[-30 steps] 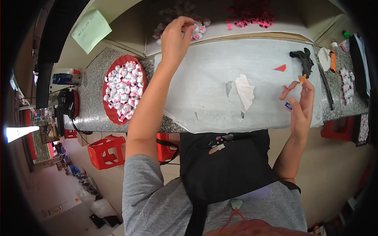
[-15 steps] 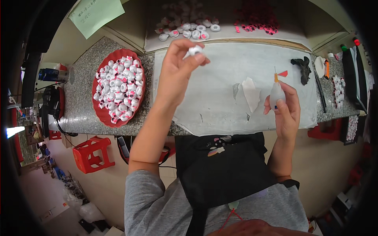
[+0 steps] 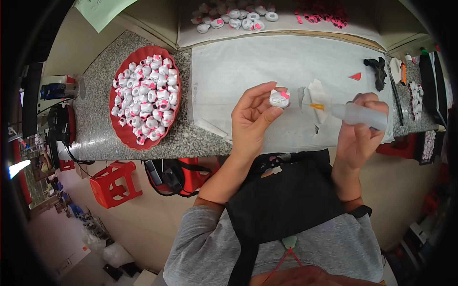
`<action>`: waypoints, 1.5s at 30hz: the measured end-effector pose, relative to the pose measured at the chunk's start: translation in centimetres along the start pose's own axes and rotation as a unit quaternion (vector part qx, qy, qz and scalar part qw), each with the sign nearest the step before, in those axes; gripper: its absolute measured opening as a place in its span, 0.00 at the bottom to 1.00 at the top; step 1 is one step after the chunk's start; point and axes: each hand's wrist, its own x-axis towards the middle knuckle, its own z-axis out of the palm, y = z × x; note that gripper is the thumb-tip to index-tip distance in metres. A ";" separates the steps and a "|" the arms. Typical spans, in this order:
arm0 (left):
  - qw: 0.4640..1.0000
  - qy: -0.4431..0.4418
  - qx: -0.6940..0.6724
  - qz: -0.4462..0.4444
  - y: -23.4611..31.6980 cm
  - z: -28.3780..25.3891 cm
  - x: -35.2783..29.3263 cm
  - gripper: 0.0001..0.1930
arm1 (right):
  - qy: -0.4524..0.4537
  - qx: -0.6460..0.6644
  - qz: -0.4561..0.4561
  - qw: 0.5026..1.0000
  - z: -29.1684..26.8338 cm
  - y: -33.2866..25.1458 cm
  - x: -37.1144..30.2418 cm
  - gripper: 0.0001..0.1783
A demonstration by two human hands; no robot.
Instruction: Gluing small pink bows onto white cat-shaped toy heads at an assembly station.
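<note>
Between the fingertips of my left hand (image 3: 253,117) is a small white cat-head figurine (image 3: 278,98) with a pink bow, held above the white sheet (image 3: 224,66). My right hand (image 3: 365,128) grips a translucent needle-tip squeeze bottle (image 3: 358,114). The bottle lies sideways in my grip, its orange tip (image 3: 317,106) pointing left at the figurine, with a gap between them. Beneath the tip, a torn piece of white paper (image 3: 316,88) rests on the sheet.
A red scalloped tray (image 3: 125,136) heaped with similar white-and-pink heads stands at left. On the shelf behind are more white heads (image 3: 234,21) and a pile of pink pieces (image 3: 327,20). A red triangular scrap (image 3: 355,76) and black crumpled material (image 3: 377,71) lie at right.
My left hand has come down and right with the white figurine, whose pink bow now shows. The bottle in my right hand has tipped from upright to sideways, tip leftward. The view has shifted slightly.
</note>
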 end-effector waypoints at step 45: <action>0.999 -0.035 0.003 -0.001 -0.1 0.1 -0.8 0.19 | -0.170 -0.246 -0.206 0.932 0.6 -0.1 -1.6 0.21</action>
